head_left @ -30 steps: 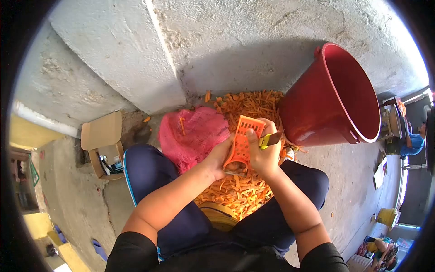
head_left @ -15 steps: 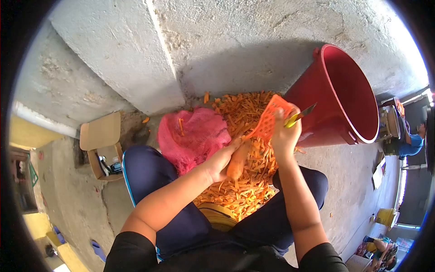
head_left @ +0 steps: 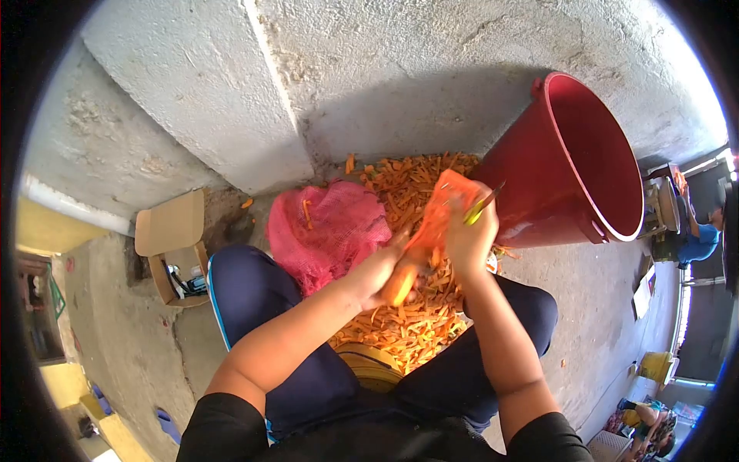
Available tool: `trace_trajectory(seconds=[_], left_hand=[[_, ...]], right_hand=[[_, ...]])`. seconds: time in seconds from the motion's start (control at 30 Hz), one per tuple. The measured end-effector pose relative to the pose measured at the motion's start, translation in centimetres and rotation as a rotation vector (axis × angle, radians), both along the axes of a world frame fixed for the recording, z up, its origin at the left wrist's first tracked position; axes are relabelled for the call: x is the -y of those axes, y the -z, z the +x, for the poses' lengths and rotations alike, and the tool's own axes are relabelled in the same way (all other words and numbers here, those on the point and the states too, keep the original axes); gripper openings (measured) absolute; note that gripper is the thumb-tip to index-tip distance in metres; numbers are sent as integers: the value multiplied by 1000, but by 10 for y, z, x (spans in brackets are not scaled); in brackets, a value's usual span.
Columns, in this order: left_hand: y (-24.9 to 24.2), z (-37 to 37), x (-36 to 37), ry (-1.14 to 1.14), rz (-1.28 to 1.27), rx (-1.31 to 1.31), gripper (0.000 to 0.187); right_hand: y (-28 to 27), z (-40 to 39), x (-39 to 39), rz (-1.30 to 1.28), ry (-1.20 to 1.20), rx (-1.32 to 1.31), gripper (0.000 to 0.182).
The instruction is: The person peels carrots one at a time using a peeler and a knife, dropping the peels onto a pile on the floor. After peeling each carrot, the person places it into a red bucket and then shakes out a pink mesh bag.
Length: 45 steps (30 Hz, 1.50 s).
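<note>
Black sleeves (head_left: 227,427), navy trousers (head_left: 258,292), light-blue stripe (head_left: 216,308)

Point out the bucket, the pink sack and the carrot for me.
Bucket (head_left: 527,177): head view, on the red outer wall.
Sack (head_left: 329,229): head view, on the middle of its crumpled mesh.
Carrot (head_left: 401,282): head view, on the middle of its visible side, a little blurred.

Grey floor (head_left: 146,331) — on it orange peelings (head_left: 431,319), red bucket (head_left: 531,185), pink mesh sack (head_left: 327,231) (crumpled), open carton (head_left: 171,223)
</note>
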<state>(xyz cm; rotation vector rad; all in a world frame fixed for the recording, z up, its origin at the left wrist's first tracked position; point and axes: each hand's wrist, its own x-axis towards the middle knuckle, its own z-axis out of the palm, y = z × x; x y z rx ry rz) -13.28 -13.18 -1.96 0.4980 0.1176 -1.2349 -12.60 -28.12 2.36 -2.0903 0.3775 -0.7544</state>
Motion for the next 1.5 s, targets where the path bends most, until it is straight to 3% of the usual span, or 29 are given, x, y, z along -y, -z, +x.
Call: trace_trajectory(seconds=[0.07, 0.1, 0.13, 0.33, 0.5, 0.6, 0.7, 0.73, 0.8, 0.87, 0.93, 1.07, 1.2, 1.3, 1.33, 1.37, 1.5], left_hand=[[-12, -3, 1, 33, -24, -32, 37], [-22, -4, 1, 33, -5, -31, 37], [-28, -4, 1, 32, 16, -29, 38], [-19, 8, 1, -145, 123, -16, 33], [-22, 6, 3, -240, 114, -133, 30], [-21, 6, 6, -254, 159, -123, 34], [-21, 3, 6, -157, 171, 15, 38], [-19, -1, 4, -83, 93, -13, 39], [-14, -8, 0, 71, -63, -68, 41], [-21, -8, 1, 55, 71, 16, 39], [-18, 3, -3, 39, 97, 77, 36], [-16, 10, -8, -63, 393, 343, 25], [-26, 15, -9, -122, 530, 493, 22], [-24, 20, -14, -198, 370, 203, 28], [-25, 20, -14, -201, 405, 253, 27], [-24, 20, -15, -203, 440, 304, 27], [-12, 20, -17, -186, 538, 687, 38]], right_hand=[[0, 19, 30, -80, 160, 114, 20], [-6, 21, 35, -105, 239, 40, 21], [-11, 22, 36, 121, 218, 7, 19], [-10, -7, -6, 339, -203, 22, 21], [-10, -24, -31, 120, -304, 2, 25], [-4, -24, -32, 137, -257, 14, 23], [-13, -14, -19, -83, -35, 6, 21], [-7, 0, 1, -110, 21, 116, 20], [-9, 16, 32, -63, 242, 54, 20], [-5, 21, 55, 135, 255, 54, 23], [-13, 18, 51, 151, 168, 48, 22], [0, 13, 43, -16, -23, 77, 21], [-6, 3, 38, 32, -205, -245, 19], [-6, -4, 35, -86, -437, -396, 19], [-9, -5, 34, -131, -532, -442, 19], [-14, -7, 33, -198, -544, -667, 21], [0, -13, 35, -295, -745, -755, 23]])
